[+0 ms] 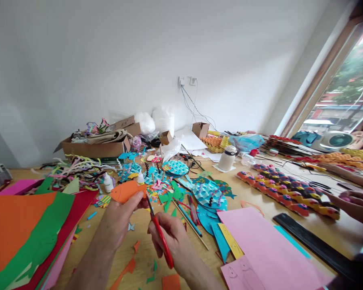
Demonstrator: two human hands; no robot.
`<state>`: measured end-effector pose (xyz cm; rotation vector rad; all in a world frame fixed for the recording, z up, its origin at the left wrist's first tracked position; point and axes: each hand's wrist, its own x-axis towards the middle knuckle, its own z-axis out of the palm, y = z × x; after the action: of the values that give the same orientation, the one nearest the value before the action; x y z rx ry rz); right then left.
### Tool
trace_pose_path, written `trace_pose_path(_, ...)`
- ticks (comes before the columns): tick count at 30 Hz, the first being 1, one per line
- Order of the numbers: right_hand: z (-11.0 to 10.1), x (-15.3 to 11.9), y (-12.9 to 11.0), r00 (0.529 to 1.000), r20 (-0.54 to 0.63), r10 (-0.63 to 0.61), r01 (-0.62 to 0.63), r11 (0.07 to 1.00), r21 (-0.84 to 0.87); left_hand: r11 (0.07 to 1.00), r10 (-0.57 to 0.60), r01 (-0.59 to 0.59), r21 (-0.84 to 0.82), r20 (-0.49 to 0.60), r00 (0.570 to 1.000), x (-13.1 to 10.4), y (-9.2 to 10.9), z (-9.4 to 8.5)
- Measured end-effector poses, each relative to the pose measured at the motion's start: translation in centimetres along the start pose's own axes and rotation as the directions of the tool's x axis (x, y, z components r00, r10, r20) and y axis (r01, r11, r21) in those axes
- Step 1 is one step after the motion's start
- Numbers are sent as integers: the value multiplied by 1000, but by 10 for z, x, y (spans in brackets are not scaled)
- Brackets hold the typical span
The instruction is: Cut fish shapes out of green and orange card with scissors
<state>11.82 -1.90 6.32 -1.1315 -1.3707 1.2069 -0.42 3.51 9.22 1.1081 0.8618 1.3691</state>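
Lying closest on the bench [84,233], a small orange paper piece [171,282] near a green scrap [152,272]. Pinched in the left hand [122,213], above the bench, an orange paper fish [125,191]; gripped in the right hand [172,231], red-handled scissors [161,239], blades by the tail.

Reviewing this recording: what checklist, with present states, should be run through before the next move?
1. Orange paper fish held in left hand: ok.
2. Red-handled scissors held in right hand: ok.
3. Left fingers well away from the metal blades: not ok, close beside them.
4. Blades closed on paper: cannot tell, too small.
5. Wooden tabletop below free of scraps: not ok, irregular orange paper offcut there.
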Motion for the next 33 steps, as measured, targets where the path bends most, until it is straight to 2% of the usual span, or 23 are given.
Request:
trace_pose_path(3, -1, -1, -1, 999, 12, 32, -33, 999, 24, 1000, -13, 13, 3, 49, 999, 0, -1, -2)
trace_pose_path(21, -3, -2, 1, 997, 9, 70, -71, 994, 85, 999, -4, 3, 44, 33, 999, 1, -3, 4)
trace_pose_path(28, -6, -2, 8, 996, 73, 55, -66, 984, 166, 997, -49, 52, -58, 54, 997, -1, -5, 6)
trace_pose_path(33, -8, -1, 11, 993, 104, 48, -66, 983, 173, 997, -52, 56, -44, 69, 996, -1, -8, 5)
